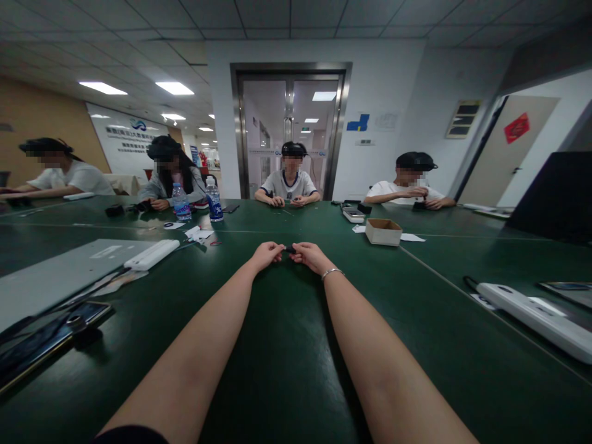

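Observation:
Both my arms reach forward over the dark green table [287,345]. Between my fingertips is a small black object [290,249], too small and dark to name. My left hand [266,254] is closed in a pinch at its left end. From the other side my right hand [311,256], with a silver bracelet [332,272] on the wrist, pinches it between thumb and fingers. The object is held just over the tabletop, and my fingers hide part of it.
At left lie a silver laptop [83,262], a white power strip [152,254] and a phone [50,342]. Two bottles [214,200] stand farther back. A small open box [383,232] is ahead right, another power strip [531,317] at right. Several people sit around the table.

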Motion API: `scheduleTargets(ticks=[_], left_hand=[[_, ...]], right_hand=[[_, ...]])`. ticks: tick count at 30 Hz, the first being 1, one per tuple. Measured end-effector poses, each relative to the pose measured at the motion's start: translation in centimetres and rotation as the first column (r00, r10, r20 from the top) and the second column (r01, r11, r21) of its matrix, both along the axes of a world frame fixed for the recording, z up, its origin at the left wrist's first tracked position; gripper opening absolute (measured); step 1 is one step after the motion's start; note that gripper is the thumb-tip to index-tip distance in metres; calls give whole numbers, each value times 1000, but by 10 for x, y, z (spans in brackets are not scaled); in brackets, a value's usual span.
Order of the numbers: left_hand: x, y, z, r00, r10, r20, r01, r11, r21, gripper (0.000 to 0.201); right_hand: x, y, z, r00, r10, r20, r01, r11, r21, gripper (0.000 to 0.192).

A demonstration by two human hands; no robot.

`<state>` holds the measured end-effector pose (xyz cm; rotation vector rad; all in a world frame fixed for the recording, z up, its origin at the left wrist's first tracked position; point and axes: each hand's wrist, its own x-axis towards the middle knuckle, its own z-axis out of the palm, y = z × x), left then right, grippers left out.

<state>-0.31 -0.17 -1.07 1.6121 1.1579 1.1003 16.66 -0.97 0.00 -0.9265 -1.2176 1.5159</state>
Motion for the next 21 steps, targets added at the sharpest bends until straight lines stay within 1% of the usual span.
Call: scheduleTargets(ticks=[4,7,13,17,21], left_hand=[[-1,3,-1,1000,-14,-19,14,1000,-13,39],[1,2,1,999,8,-37,-9,1000,-23,44],[-1,-1,2,983,84,-164,-84,996,4,56],[-2,-2,3,980,96,-176,-96,995,6,60],[-2,-2,4,977,103,-189,-107,994,-15,61]], right_hand=[[2,-1,0,999,22,-46,-21,1000,11,6],[4,-1,0,997,54,-61,-52,998,25,8],[6,-1,0,994,92,-54,-90,995,46,17],[7,-3,0,989,133,-70,-128,989,72,21],[8,-4,2,987,143,-71,-138,988,75,22]])
